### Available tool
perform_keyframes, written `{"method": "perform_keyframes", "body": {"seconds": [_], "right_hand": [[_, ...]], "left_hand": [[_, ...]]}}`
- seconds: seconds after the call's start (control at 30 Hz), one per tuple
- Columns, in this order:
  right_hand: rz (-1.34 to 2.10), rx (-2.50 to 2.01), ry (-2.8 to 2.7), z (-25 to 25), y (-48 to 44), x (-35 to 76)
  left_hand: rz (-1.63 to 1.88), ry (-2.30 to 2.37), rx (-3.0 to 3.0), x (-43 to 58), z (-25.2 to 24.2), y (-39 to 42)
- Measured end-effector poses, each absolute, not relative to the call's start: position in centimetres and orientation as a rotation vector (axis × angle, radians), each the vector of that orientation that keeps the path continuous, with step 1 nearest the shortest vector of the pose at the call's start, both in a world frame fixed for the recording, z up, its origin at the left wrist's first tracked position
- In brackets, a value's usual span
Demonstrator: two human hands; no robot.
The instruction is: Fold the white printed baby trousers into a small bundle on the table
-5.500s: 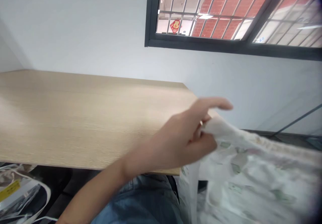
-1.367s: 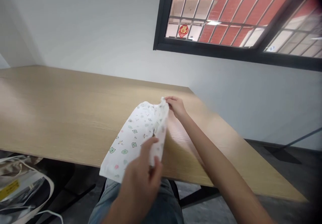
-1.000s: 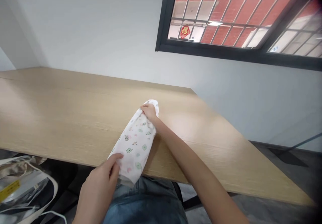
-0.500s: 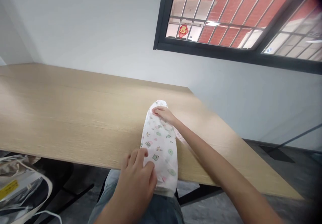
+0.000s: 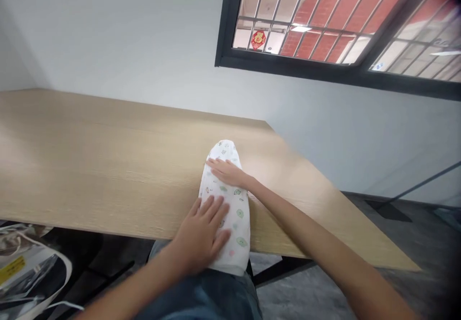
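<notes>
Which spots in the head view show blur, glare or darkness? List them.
Head view throughout: the left forearm looks soft; a pale sheen lies on the table, right of the cloth; bright patches show in the window; the top right corner is dark.

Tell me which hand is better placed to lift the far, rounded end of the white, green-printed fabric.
Probably the right hand: it lies flat on the fabric near that end; the left hand is nearer the front edge of the pale wooden table.
</notes>
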State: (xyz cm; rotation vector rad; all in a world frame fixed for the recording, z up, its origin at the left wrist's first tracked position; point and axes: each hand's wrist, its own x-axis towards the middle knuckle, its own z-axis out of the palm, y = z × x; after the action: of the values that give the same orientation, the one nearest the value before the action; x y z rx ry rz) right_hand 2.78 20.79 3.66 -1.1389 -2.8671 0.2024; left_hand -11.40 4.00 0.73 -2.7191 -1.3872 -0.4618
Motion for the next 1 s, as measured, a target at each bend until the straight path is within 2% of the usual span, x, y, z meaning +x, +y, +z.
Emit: {"method": "perform_keyframes", "body": {"seconds": [0.13, 0.3, 0.5, 0.63, 0.83, 1.0], "right_hand": [[0.082, -1.323, -2.753, 3.4, 24.6, 1.6], [0.092, -1.315, -2.776, 4.1, 23.8, 0.6], [0.175, -0.947, -3.065, 5.8, 13.9, 4.3], [0.157, -0.876, -3.023, 5.7, 6.3, 7.3], [-0.073, -0.633, -2.867, 5.3, 3.4, 8.3], [0.040, -0.660, -2.552, 8.6, 2.0, 7.7]], "left_hand": [[-0.622, -1.111, -2.499, -12.6, -1.1, -1.2], [-0.602, -0.995, -2.478, -14.9, -1.0, -1.8], [-0.734, -1.279, -2.389, -16.3, -0.4, 0.3], [-0.864, -1.252, -2.461, -16.3, -0.3, 1.3], [-0.985, -1.088, -2.845, -16.4, 3.3, 2.9], [-1.002, -1.195, -3.001, -17.1, 7.7, 1.7]]}}
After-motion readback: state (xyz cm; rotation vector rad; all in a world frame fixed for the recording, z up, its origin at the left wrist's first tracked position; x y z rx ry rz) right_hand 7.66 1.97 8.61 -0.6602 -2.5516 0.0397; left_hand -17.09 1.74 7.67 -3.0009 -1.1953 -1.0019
